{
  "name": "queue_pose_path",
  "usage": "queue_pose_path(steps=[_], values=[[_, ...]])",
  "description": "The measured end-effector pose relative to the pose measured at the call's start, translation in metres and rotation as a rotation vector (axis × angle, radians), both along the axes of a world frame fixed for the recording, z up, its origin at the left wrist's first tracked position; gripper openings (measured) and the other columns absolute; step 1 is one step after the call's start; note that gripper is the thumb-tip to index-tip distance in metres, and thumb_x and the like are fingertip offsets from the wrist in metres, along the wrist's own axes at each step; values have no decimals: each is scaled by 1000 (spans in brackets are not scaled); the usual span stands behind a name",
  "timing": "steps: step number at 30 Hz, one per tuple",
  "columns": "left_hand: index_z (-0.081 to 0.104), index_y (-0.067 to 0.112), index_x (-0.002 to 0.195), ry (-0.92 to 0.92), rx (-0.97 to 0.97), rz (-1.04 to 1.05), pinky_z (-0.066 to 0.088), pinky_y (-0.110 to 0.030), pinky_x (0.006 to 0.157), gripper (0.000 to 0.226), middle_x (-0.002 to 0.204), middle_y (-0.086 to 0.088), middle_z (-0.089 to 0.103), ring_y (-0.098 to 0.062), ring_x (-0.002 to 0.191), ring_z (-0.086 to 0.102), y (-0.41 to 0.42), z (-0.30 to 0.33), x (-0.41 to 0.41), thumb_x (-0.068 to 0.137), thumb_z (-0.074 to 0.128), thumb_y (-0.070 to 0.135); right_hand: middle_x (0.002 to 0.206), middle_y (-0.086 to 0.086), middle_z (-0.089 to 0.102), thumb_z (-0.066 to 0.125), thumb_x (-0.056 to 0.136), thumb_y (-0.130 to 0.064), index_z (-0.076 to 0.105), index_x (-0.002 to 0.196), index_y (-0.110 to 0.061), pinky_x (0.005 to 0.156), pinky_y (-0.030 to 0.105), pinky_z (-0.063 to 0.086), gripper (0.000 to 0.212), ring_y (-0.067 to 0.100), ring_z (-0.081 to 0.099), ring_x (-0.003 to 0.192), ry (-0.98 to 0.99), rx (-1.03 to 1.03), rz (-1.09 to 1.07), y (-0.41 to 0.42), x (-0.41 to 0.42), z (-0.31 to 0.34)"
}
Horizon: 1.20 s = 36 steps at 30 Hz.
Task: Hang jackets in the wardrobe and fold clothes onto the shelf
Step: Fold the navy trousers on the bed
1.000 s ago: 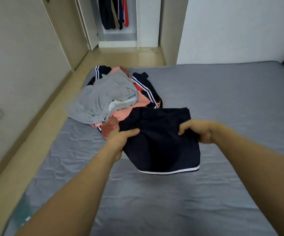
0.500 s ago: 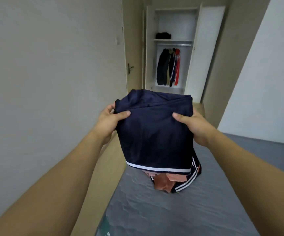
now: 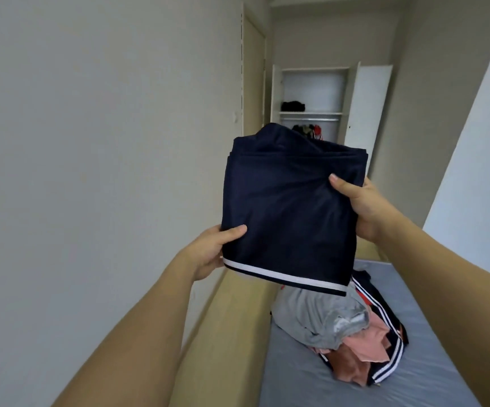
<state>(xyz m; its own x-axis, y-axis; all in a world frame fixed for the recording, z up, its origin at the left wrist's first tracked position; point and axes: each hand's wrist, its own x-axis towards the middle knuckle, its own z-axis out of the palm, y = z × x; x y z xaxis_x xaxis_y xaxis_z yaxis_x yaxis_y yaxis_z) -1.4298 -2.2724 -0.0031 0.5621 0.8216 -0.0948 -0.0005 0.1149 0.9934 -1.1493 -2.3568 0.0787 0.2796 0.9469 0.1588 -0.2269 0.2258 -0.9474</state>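
Now that the folded navy fabric garment with a white hem stripe [image 3: 289, 212] is off the grey mattress [image 3: 431, 386] and up at frame centre, left hand [image 3: 208, 254] and right hand [image 3: 361, 207] pinching its edges thumb-on-top, folding looks done; carry to the white open wardrobe [image 3: 314, 92] shelf, upper centre, is next.

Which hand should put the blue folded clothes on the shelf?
Probably the right hand: it grips the folded clothes high on the side nearer the wardrobe. The left hand holds the low corner by the white stripe.
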Motion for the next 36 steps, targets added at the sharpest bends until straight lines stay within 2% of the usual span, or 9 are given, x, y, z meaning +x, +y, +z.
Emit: queue_pose_path(steps=[8, 11, 15, 18, 21, 24, 28, 32, 36], values=[[65, 22, 107, -6, 54, 185, 57, -24, 62, 16, 94, 6, 76, -12, 83, 73, 154, 17, -5, 92, 65, 29, 102, 1, 74, 74, 83, -21, 63, 113, -23, 69, 37, 60, 32, 21, 73, 89, 20, 58, -165, 147, -29, -9], [64, 18, 111, 94, 66, 198, 56, -28, 67, 22, 98, 2, 75, -17, 88, 72, 224, 38, -14, 92, 65, 29, 98, 0, 75, 74, 84, -18, 61, 115, -21, 62, 32, 59, 34, 21, 73, 87, 58, 54, -188, 213, -41, -7], [64, 18, 111, 76, 127, 155, 56, -32, 78, 35, 98, 6, 75, -15, 95, 70, 318, 74, -17, 85, 72, 38, 107, 4, 73, 73, 85, -16, 59, 122, -20, 70, 37, 59, 40, 24, 71, 93, 4, 58, -182, 300, -50, 7], [61, 21, 113, -58, 159, 161, 58, -26, 69, 37, 100, 7, 74, -12, 89, 72, 387, 92, -7, 81, 77, 31, 109, 4, 72, 75, 83, -18, 59, 122, -20, 72, 37, 59, 42, 23, 71, 95, -51, 41, -155, 366, -51, 12], [62, 22, 108, -140, 214, 215, 58, -23, 67, 32, 104, 2, 72, -12, 86, 72, 464, 97, 8, 81, 78, 16, 115, 4, 70, 76, 82, -18, 57, 125, -20, 83, 42, 58, 48, 25, 69, 101, -102, 13, -155, 439, -42, 8], [65, 23, 102, -170, 263, 221, 55, -18, 62, 25, 101, 3, 72, -8, 82, 72, 542, 91, 27, 83, 75, 10, 113, 4, 70, 76, 82, -16, 57, 125, -20, 78, 39, 59, 47, 24, 70, 97, -87, 1, -186, 515, -30, 1], [65, 24, 98, -169, 242, 181, 54, -17, 57, 23, 96, 4, 72, -8, 77, 71, 652, 93, 71, 85, 72, 7, 111, 5, 70, 75, 83, -14, 57, 123, -18, 68, 31, 59, 44, 22, 71, 92, -62, -25, -266, 609, 2, 1], [64, 25, 94, -161, 210, 124, 54, -19, 53, 23, 92, 2, 72, -11, 72, 71, 755, 101, 156, 86, 68, 4, 110, 6, 70, 76, 82, -14, 56, 120, -17, 65, 31, 59, 43, 25, 70, 94, -58, -27, -398, 692, 64, 5], [62, 28, 91, -92, 211, 49, 52, -21, 54, 25, 90, 4, 70, -14, 77, 69, 849, 87, 261, 87, 66, 4, 114, 3, 64, 80, 79, -20, 48, 127, -18, 77, 38, 57, 57, 25, 65, 99, -54, -85, -523, 767, 150, -10]])
